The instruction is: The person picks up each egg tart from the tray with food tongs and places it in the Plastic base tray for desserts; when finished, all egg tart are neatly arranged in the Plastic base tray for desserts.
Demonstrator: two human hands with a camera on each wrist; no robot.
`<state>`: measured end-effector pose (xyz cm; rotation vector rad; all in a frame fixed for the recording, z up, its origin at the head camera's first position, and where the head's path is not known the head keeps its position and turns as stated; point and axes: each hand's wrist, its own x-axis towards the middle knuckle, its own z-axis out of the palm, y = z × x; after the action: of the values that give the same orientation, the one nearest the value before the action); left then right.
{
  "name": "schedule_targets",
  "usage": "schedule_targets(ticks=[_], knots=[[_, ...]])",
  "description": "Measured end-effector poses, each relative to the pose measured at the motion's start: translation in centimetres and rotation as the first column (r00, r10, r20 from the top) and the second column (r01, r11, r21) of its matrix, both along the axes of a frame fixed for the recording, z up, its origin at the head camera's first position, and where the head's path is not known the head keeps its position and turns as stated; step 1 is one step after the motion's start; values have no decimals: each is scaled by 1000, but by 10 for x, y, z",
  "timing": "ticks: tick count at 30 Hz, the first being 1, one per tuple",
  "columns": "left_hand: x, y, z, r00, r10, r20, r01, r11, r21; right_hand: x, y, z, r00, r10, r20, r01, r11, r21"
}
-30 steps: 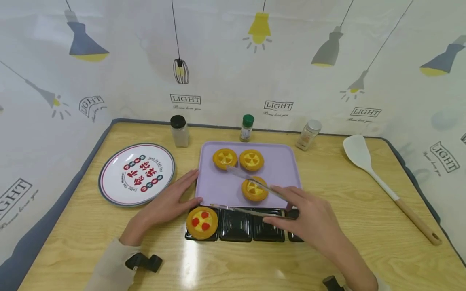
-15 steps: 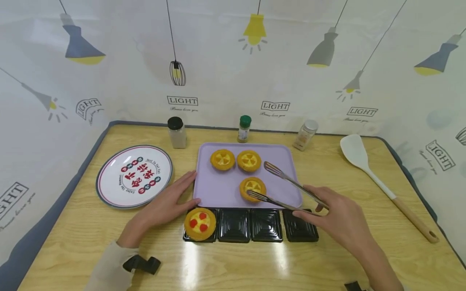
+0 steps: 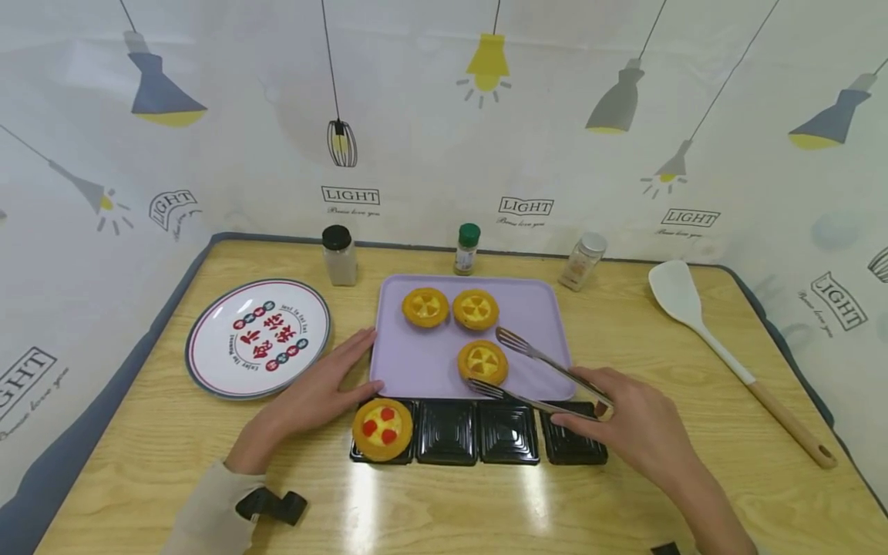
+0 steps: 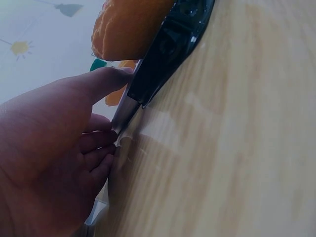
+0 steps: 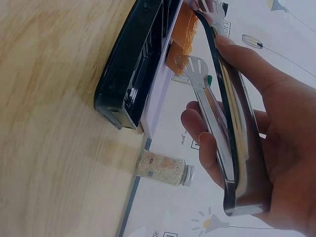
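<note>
My right hand (image 3: pixel 641 428) holds metal tongs (image 3: pixel 555 368) near the tray's front right, their arms spread apart. One tip is by the far right side of an egg tart (image 3: pixel 483 361), the other by its front edge; contact is unclear. This tart sits on a lilac tray (image 3: pixel 412 358), with two more egg tarts (image 3: pixel 425 307) behind it. At the tray's left edge rests my left hand (image 3: pixel 322 389), thumb at the front corner and fingers against the side. A red-dotted tart (image 3: pixel 382 430) fills the leftmost black plastic holder in a row of black holders (image 3: pixel 447 432).
A white plate (image 3: pixel 258 339) with printed lettering lies at left. Behind the tray stand a black-capped jar (image 3: pixel 340 258), a green-capped bottle (image 3: pixel 466 250) and a tilted-looking silver-capped bottle (image 3: pixel 583 264). A white spatula (image 3: pixel 718 351) with a wooden handle lies at right.
The tongs first pulled back to the right and spread from over the tray. Since then they have shifted slightly left, towards the front tart. My left hand stays at the tray's edge.
</note>
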<state>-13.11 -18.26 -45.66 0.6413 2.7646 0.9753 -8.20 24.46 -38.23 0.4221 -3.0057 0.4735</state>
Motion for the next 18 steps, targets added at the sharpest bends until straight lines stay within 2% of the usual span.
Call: schedule_targets(ticks=[18], knots=[[1, 0, 1, 1000, 3, 6, -3, 1000, -10, 0, -1, 1, 998, 45, -48, -46, 999, -22]])
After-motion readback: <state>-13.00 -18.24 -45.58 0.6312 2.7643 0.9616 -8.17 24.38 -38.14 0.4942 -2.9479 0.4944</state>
